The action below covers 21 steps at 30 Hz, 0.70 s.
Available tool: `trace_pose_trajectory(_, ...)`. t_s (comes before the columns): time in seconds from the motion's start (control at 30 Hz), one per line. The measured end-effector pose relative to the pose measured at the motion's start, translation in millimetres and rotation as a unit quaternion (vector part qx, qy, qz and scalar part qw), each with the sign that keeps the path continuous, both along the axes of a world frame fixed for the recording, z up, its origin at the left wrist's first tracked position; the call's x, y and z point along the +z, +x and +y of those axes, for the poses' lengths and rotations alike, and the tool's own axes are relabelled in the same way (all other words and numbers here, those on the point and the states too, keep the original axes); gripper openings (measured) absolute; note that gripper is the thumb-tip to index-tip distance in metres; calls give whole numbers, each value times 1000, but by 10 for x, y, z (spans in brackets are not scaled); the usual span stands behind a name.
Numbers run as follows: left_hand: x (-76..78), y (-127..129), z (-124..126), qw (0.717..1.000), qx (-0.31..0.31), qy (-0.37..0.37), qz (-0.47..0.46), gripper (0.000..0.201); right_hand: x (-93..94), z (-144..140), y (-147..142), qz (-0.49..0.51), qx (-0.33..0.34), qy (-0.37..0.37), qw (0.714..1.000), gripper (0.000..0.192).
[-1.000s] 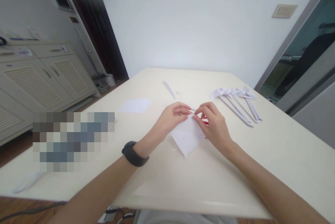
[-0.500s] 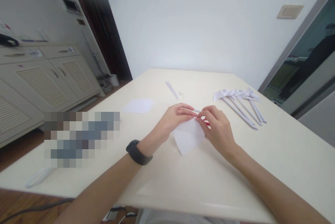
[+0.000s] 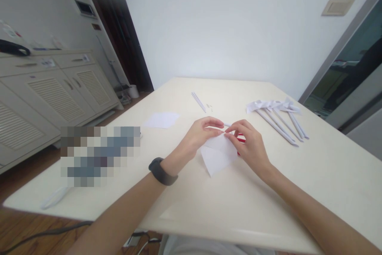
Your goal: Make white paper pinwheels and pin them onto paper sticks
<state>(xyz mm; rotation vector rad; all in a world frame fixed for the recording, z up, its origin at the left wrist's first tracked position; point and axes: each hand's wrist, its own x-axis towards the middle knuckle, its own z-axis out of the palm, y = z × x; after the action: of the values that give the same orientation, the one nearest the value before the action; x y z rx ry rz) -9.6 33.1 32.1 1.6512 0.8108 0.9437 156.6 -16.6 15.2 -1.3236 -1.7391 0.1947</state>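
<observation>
A white sheet of paper (image 3: 219, 155) lies slanted under my hands, its near corner pointing toward me. My left hand (image 3: 205, 131), with a black band on the wrist, pinches at the paper's far edge. Close beside it, the thumb and fingertips of my right hand (image 3: 246, 137) are pressed together on the same edge. Something red (image 3: 241, 139) shows behind the right fingers; most of it is hidden and its kind is unclear. Part of a thin white roll (image 3: 227, 124) shows just beyond the fingertips.
Thin white paper rolls (image 3: 198, 102) lie farther back, with small scraps (image 3: 209, 106) beside them. Another paper sheet (image 3: 161, 120) is at left. Several longer paper rolls (image 3: 279, 125) with folded tops rest at right. A blurred-out patch (image 3: 98, 155) covers something at the table's left.
The fingertips of both hands have drawn slightly apart along the paper's far edge. More of the red thing shows. The whole view has shifted a little.
</observation>
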Motion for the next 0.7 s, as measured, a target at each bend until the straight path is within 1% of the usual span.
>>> trace_pose_trajectory(0.13,2,5,-8,1000,-6,-1,-5,19,31,8,13,26,4,9,1000,7)
trace_pose_trajectory(0.3,6,20,-15,1000,-11,-27,-5,25,35,17,24,41,1,24,999,7)
trace_pose_trajectory(0.4,9,46,-27,999,-31,-41,2,28,31,12,15,37,1,30,999,7)
trace_pose_trajectory(0.53,12,82,-44,996,-58,-60,26,22,36,-5,-1,20,1,33,999,6)
trace_pose_trajectory(0.7,31,83,-58,996,-44,-65,46,21,37,-15,-2,-51,-8,87,995,3)
